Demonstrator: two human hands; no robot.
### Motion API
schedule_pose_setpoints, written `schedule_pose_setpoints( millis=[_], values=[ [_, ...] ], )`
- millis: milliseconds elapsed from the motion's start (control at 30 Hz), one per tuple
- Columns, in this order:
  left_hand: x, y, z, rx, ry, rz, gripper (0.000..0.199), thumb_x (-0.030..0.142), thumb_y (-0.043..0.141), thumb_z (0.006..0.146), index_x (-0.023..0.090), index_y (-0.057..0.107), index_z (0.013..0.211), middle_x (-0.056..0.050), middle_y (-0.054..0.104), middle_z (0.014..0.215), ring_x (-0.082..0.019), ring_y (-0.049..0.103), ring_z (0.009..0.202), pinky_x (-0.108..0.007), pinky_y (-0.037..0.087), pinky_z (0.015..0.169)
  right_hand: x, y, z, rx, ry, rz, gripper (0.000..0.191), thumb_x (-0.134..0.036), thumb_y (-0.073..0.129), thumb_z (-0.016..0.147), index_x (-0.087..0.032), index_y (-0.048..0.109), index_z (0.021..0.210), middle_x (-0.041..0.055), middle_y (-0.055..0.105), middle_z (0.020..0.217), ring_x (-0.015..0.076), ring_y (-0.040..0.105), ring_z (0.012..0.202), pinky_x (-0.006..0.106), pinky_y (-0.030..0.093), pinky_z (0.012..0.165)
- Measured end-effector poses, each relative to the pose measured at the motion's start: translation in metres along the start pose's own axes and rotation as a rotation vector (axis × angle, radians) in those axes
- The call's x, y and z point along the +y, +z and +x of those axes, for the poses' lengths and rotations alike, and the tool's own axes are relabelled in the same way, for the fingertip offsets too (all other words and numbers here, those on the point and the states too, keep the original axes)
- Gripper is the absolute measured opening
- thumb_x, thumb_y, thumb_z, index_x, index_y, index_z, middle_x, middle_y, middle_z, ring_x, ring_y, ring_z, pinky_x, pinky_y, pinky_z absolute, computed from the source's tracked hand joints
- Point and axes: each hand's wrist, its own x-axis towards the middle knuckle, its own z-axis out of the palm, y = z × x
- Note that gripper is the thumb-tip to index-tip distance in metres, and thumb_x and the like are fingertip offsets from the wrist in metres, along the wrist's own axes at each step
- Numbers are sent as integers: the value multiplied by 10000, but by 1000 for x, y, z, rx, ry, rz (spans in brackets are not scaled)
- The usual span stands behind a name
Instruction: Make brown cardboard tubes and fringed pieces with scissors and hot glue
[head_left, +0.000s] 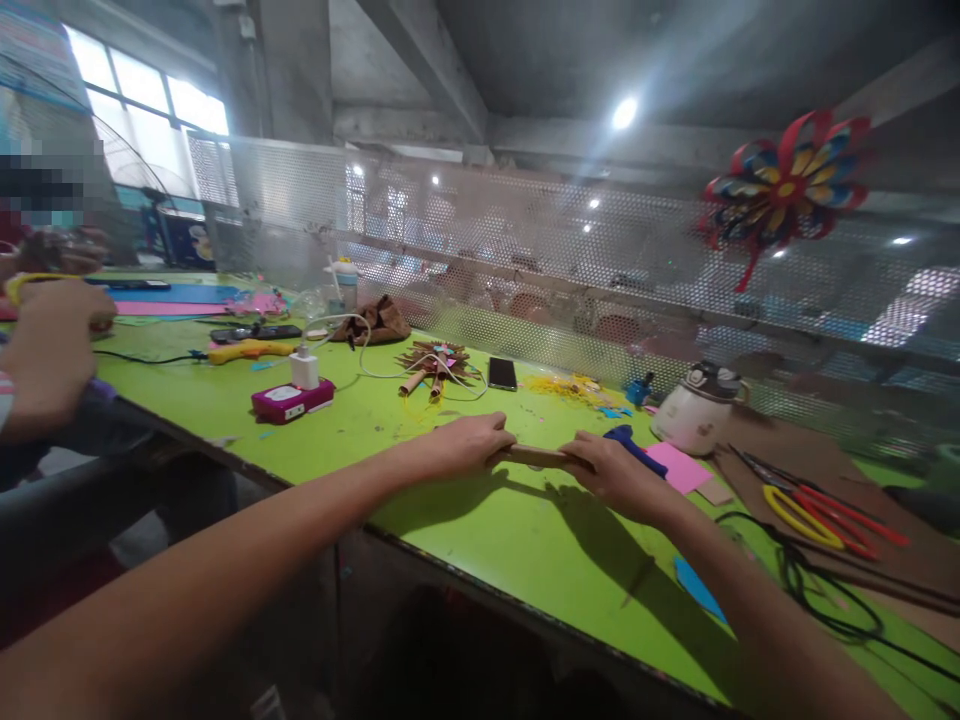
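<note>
A narrow brown cardboard strip (536,457) is stretched level between my two hands, just above the green table. My left hand (474,443) pinches one end and my right hand (609,468) grips the other, with fingers closed on both sides. Whether the strip is flat or rolled I cannot tell. Right behind my right hand lie a dark blue object (636,450), partly hidden, and a pink paper square (679,468). Farther back sits a brown spiky cardboard piece (442,362) with small rolled tubes.
A purple power socket (292,402) with a white plug, a yellow glue gun (251,351) and a phone (502,374) lie left and ahead. At right are a cream kettle (696,410), red-handled pliers (847,515), yellow-handled scissors (802,518) and a black cable (806,590). Another person's arm (52,340) reaches in at left.
</note>
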Motion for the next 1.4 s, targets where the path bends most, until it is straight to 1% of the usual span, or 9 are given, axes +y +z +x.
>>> schedule_pose_setpoints(
  millis=[200, 400, 533, 700, 900, 1067, 1233, 1300, 1400],
  values=[
    [7, -18, 9, -41, 75, 8, 164, 224, 478, 878, 159, 625, 912, -52, 542, 869, -130, 469, 648, -249, 356, 604, 3, -9, -12, 3, 29, 175, 147, -250, 581, 847, -171, 655, 947, 41, 642, 805, 164, 563, 700, 254, 361, 602],
    [15, -24, 19, -179, 65, -148, 202, 213, 452, 888, 161, 646, 866, -27, 554, 765, -105, 474, 599, -223, 345, 563, 7, -5, -22, -28, 84, 154, 156, -256, 597, 830, -184, 656, 956, 47, 684, 832, 180, 582, 717, 260, 346, 592],
    [13, -29, 25, -267, 76, -312, 228, 236, 460, 885, 163, 668, 944, -19, 598, 719, -101, 490, 591, -216, 347, 553, 8, -5, -24, -20, 84, 98, 164, -244, 595, 833, -208, 656, 981, 45, 697, 846, 195, 605, 754, 269, 350, 608],
    [4, -32, 23, -400, -37, -577, 294, 286, 466, 882, 178, 642, 1091, 2, 621, 697, -84, 521, 574, -185, 361, 532, -1, -11, -27, -26, 90, 61, 146, -233, 563, 850, -228, 643, 971, 47, 696, 842, 190, 612, 751, 264, 357, 595],
    [-5, -28, 12, -489, -77, -842, 293, 369, 505, 865, 154, 669, 979, 19, 549, 614, -76, 459, 525, -181, 358, 514, -8, -12, -28, -70, 22, 119, 146, -301, 525, 879, -222, 626, 948, 32, 682, 783, 163, 581, 675, 255, 313, 548],
    [-2, -25, 8, -498, -71, -789, 253, 353, 498, 875, 166, 667, 889, 14, 588, 643, -82, 502, 568, -172, 373, 544, -7, -6, -29, -100, 29, 93, 145, -300, 527, 865, -196, 597, 791, 15, 624, 659, 129, 491, 556, 253, 224, 491],
    [5, -25, 13, -440, -33, -642, 226, 241, 483, 871, 182, 661, 997, -9, 664, 737, -102, 568, 632, -184, 400, 585, -6, -7, -28, -112, 68, 76, 156, -293, 516, 868, -190, 593, 779, 20, 604, 643, 126, 460, 534, 255, 186, 477],
    [7, -26, 17, -404, -31, -583, 243, 208, 494, 860, 194, 649, 1046, -6, 677, 738, -102, 579, 628, -181, 388, 575, -4, -9, -28, -116, 74, 86, 159, -282, 510, 871, -183, 591, 776, 21, 598, 639, 124, 459, 527, 254, 186, 475],
    [7, -30, 23, -402, -46, -553, 238, 190, 497, 854, 190, 647, 1039, 3, 672, 711, -92, 567, 594, -175, 372, 558, 0, -11, -28, -115, 67, 102, 178, -280, 497, 877, -173, 593, 771, 19, 591, 631, 120, 460, 523, 252, 200, 478]
  ],
)
